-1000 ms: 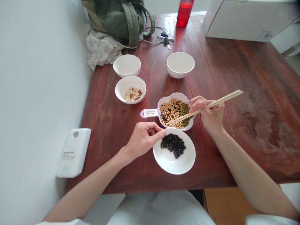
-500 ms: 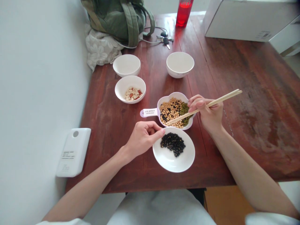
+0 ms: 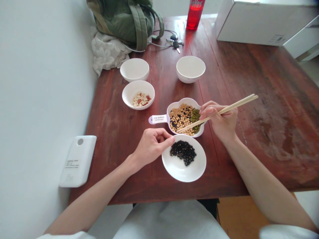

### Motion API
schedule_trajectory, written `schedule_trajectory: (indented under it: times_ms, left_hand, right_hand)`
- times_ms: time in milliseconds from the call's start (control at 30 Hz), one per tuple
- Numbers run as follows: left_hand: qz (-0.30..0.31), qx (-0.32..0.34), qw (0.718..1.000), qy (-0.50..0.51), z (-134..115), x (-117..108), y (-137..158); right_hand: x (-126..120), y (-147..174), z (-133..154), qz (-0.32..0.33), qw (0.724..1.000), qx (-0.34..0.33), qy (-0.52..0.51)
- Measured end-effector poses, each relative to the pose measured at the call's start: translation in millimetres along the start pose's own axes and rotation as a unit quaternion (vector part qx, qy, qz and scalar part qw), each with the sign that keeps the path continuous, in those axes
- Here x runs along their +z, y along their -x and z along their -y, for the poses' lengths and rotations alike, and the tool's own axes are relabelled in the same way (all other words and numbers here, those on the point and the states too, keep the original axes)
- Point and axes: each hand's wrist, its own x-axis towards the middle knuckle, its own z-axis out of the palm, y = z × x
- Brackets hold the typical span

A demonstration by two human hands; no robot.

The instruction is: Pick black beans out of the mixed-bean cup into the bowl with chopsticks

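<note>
My left hand (image 3: 156,146) pinches the upper left rim of a white bowl (image 3: 183,173), which tilts toward me with black beans (image 3: 183,152) inside. Just beyond it lies a flower-shaped dish (image 3: 159,119) with a labelled purple handle. Yellow soybeans (image 3: 184,109), green mung beans (image 3: 195,116) and some black beans share that dish. Closed around a pair of wooden chopsticks (image 3: 239,103), my right hand (image 3: 220,119) hovers at the dish's right side. The chopstick tips are down among the soybeans near the rim closest to me; whether they grip a bean I cannot tell.
Farther back stand a white bowl with nuts (image 3: 138,96), another white bowl (image 3: 134,69) behind it and a third (image 3: 190,69) to the right. A green backpack (image 3: 124,23), keys (image 3: 175,44), a red bottle (image 3: 195,15) and a white box (image 3: 251,23) line the back. A power bank (image 3: 78,162) lies left.
Almost nothing differs. The view has shifted very slightly; both hands keep their holds, and the chopstick tips stay among the soybeans.
</note>
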Motion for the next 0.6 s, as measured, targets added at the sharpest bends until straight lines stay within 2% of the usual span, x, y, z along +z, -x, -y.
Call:
schedule_trajectory:
  times_ms: [133,367,600]
  left_hand:
    - [0.001,-0.001,1.000,0.002,-0.3,-0.2,0.1]
    - [0.001,-0.003,1.000,0.007,-1.1,0.2,-0.3]
    - [0.000,-0.009,1.000,0.011,-1.3,0.1,-0.4]
  right_hand:
    - [0.4,0.7,2.3,-0.013,1.000,0.004,0.015]
    - [3.8,2.9,3.5,0.006,1.000,-0.002,0.002]
    - [2.6,0.1,2.6,0.010,0.998,-0.048,-0.031]
